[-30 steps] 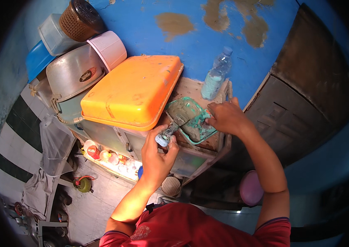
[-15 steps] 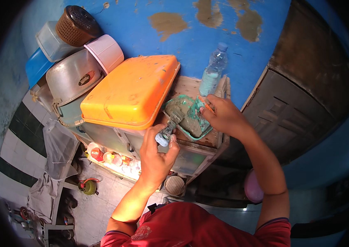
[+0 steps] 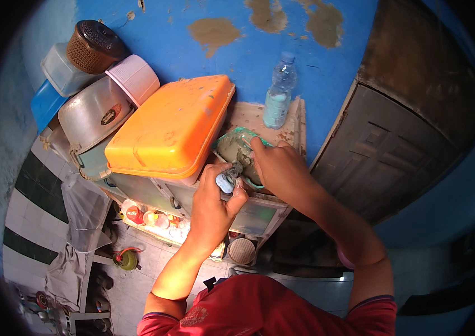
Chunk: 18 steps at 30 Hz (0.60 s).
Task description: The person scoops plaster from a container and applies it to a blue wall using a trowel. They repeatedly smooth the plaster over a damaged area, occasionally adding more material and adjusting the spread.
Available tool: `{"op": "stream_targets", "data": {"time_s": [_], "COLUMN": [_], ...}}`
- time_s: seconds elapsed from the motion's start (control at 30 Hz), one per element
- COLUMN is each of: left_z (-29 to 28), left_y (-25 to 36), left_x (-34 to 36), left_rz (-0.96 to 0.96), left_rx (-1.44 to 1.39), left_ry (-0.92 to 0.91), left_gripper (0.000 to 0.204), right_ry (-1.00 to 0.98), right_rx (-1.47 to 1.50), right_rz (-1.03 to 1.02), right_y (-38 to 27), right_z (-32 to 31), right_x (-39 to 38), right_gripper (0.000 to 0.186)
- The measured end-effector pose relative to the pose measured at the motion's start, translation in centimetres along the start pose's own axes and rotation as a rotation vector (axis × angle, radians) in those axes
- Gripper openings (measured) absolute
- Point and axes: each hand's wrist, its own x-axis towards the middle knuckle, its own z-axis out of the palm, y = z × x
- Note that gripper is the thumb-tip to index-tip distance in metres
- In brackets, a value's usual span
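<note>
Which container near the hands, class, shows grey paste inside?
The green tray by the right hand, paste visible within; the orange container shows only its outside.

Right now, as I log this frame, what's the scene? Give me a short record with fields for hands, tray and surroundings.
Left hand: gripping a paste-smeared tool with a light blue end
Right hand: fingers over the green tray; whether it holds anything is hidden
Tray contents: greyish paste
Bottle: upright, capped, beyond the tray on the cabinet top
Orange container: left of the tray
Wall: blue, with brownish patches
</note>
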Motion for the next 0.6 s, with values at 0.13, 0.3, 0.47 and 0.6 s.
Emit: {"op": "stream_targets", "data": {"time_s": [0.13, 0.3, 0.47, 0.6], "left_z": [-0.5, -0.6, -1.2, -1.9], "left_y": [0.1, 0.0, 0.2, 0.7], "left_x": [-0.1, 0.2, 0.3, -0.1], "left_rz": [0.024, 0.069, 0.044, 0.012], "left_rx": [0.023, 0.045, 0.024, -0.002], "left_ry": [0.003, -0.003, -0.005, 0.013], "left_gripper": [0.037, 0.037, 0.037, 0.039], "right_ry": [0.072, 0.081, 0.128, 0.154], "right_rx": [0.049, 0.034, 0.09, 0.101], "right_rz": [0.046, -0.037, 0.05, 0.044], "right_y": [0.8, -0.4, 1.4, 1.1], "right_z": [-1.1, -1.5, -0.8, -1.2], "right_x": [0.2, -0.1, 0.6, 1.0], "right_gripper": [0.013, 0.014, 0.016, 0.016]}}
